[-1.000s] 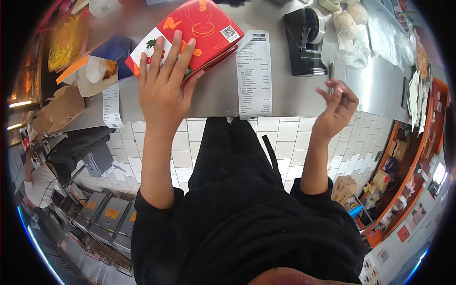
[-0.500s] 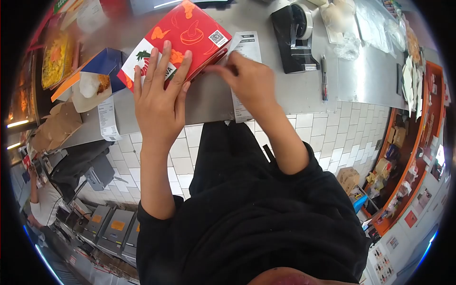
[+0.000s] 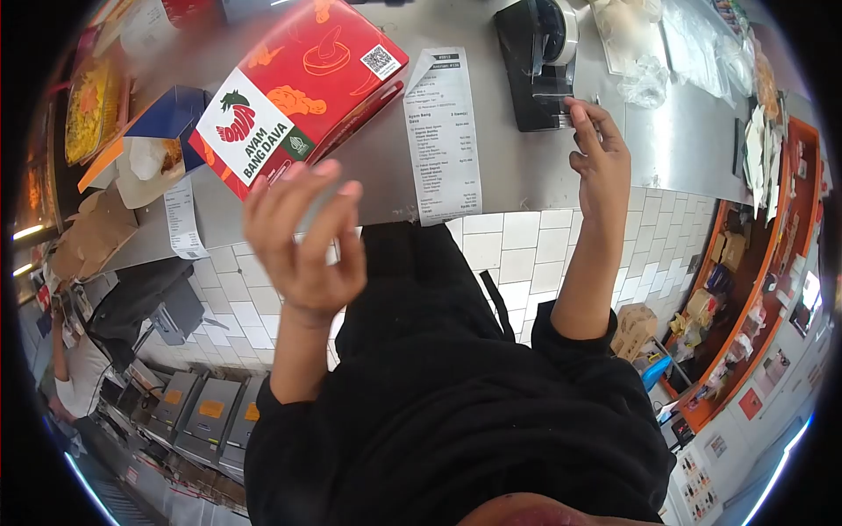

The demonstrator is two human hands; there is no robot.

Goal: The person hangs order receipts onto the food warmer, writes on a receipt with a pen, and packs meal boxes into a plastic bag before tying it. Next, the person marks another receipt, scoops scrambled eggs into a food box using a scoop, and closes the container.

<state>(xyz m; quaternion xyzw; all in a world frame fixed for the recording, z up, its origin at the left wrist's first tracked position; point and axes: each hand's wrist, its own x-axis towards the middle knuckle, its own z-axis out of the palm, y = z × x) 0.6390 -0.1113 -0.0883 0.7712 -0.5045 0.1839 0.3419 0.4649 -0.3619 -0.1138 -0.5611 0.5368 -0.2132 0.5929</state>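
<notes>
My left hand (image 3: 307, 250) is raised just in front of a red box (image 3: 351, 54) printed "Ayam Bang Dava", fingers spread and slightly blurred, holding nothing. The box stands on the metal counter. My right hand (image 3: 601, 162) reaches to the front end of a black tape dispenser (image 3: 519, 74), its index fingertip close to the cutter and its thumb apart. I cannot tell whether that fingertip touches the tape. Between my hands, a long printed receipt (image 3: 443, 145) lies flat beside the box, overhanging the counter's front edge a little.
An open blue-and-orange carton (image 3: 189, 123) with food stands left of the box. Another receipt (image 3: 181, 219) hangs over the counter edge by brown paper packaging (image 3: 96, 232). Clear plastic bags (image 3: 688, 53) lie at the back right. A person (image 3: 83, 368) is at far left.
My left hand has lifted off the box and drawn back toward me. My right hand has left the receipt by the box and moved right to the tape dispenser. The receipt's upper part is uncovered.
</notes>
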